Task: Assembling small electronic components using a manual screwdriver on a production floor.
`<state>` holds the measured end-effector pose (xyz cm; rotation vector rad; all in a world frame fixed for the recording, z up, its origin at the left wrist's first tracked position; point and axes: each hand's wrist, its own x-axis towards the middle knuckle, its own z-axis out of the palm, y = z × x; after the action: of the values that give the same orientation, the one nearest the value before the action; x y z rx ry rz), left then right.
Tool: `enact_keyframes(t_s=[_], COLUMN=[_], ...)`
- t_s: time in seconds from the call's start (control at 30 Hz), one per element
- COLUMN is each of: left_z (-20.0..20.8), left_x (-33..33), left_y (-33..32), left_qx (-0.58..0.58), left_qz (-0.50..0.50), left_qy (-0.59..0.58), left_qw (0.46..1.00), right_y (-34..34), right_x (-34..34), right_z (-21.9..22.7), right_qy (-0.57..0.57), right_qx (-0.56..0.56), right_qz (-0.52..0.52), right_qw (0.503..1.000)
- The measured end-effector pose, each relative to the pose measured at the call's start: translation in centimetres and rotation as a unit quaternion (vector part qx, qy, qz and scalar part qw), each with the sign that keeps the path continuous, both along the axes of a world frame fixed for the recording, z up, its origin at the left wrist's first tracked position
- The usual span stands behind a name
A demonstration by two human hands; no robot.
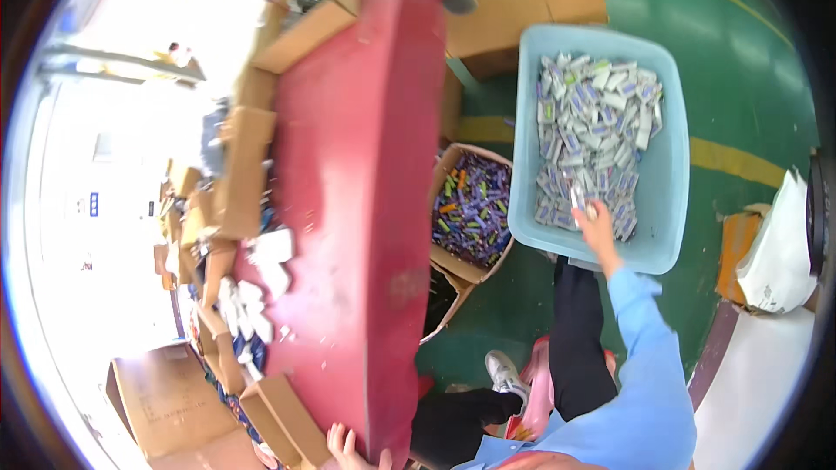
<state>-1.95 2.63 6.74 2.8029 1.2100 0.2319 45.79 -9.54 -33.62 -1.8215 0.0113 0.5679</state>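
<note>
A small tube [579, 200] is grasped by the right hand [597, 224] at the blue bin's [670, 209] near edge, while the red tabletop's [357, 165] near edge is gripped by the left hand [348, 451], seemingly for support.

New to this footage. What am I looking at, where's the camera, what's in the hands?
There is no machine here: a person works with two bare hands. The single picture comes from a wide fisheye camera worn on the person's head, looking down, so straight edges bend toward the rim.

The right hand, on a light blue sleeve, reaches into a pale blue plastic bin on the green floor. The bin is full of small white and purple packets, and the fingers close on one or two of them. The left hand shows only at the lower edge, touching the near end of a long red table.

Between table and bin stands an open cardboard box of small colourful items. More cardboard boxes stand at the top, and others along the table's left side.
</note>
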Motion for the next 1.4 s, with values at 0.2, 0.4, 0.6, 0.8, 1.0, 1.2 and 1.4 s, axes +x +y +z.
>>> enact_keyframes(t_s=[0.2, 0.4, 0.6, 0.8, 1.0, 1.2, 1.4], left_z=[1.3, 3.4, -0.7, -3.1, -5.8, -8.4, -9.9], left_x=[-3.1, -3.1, -2.9, -3.3, -3.1, -4.0, -2.8], left_y=[0.5, -3.2, -12.3, -18.7, -20.9, -20.6, -20.7], left_qx=[-0.023, 0.01, -0.465, -0.624, -0.605, -0.532, -0.61], left_qz=[-0.081, -0.126, -0.041, -0.007, 0.095, 0.168, 0.225], left_qy=[-0.008, -0.105, -0.419, -0.559, -0.592, -0.648, -0.666], left_qw=[0.996, 0.986, 0.779, 0.546, 0.524, 0.519, 0.366], right_y=[-3.4, -6.8, -11.5, -14.8, -16.8, -18.3, -20.4], right_x=[-15.0, -30.5, -38.7, -41.3, -42.4, -42.6, -41.1], right_z=[22.8, 35.2, 41.3, 40.1, 37.7, 35.4, 34.0], right_qy=[0.088, 0.125, 0.159, 0.143, 0.187, 0.122, 0.135], right_qx=[0.163, 0.247, 0.244, 0.193, 0.203, 0.143, 0.151], right_qz=[0.013, 0.229, 0.345, 0.376, 0.374, 0.411, 0.335], right_qw=[0.983, 0.933, 0.892, 0.895, 0.885, 0.892, 0.92])
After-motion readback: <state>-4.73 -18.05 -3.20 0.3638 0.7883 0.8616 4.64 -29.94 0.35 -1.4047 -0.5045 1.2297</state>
